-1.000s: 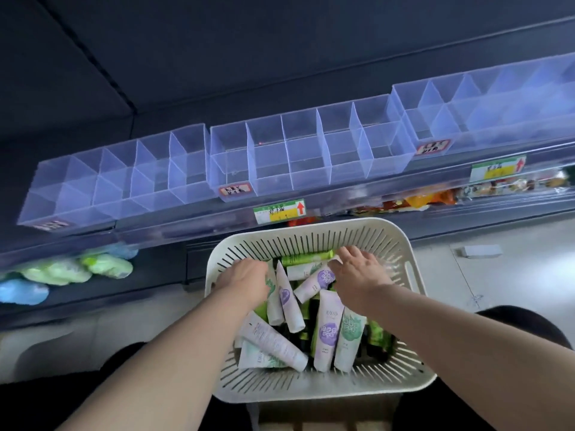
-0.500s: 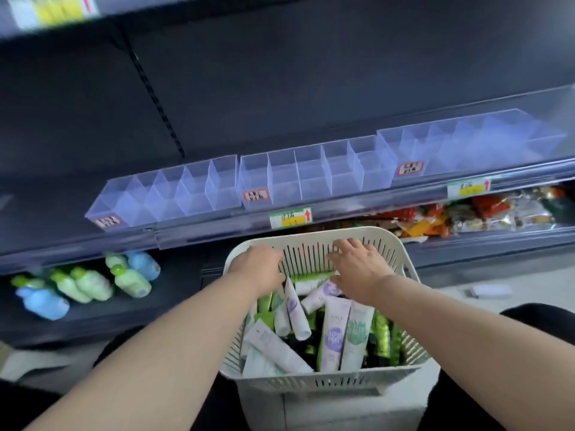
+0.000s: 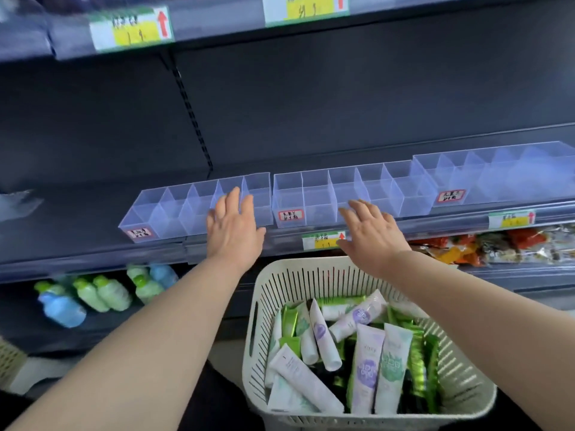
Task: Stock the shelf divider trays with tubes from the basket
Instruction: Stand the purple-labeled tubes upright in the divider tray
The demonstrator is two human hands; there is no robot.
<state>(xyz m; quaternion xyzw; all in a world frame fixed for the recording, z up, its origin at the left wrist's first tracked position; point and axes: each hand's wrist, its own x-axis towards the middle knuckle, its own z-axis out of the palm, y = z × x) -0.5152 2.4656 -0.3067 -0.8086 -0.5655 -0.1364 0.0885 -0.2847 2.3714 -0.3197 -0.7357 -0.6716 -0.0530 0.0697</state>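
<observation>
We lift left hand and right hand from basket to divider trays, fingers spread, empty; no tubes stocked yet.

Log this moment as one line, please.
left hand empty at left tray | right hand empty at middle tray | tubes in basket | trays empty

Left hand: fingers straight and spread, holding nothing; in front of the right end of the left tray.
Right hand: fingers spread, holding nothing; at the middle tray front, thumb by the price tag.
Right tray: beside the middle tray, on the same shelf.
Basket: below the hands; holds white, purple and green tubes.
Bottles: under the shelf, left.
Packets: under the shelf, right.
</observation>
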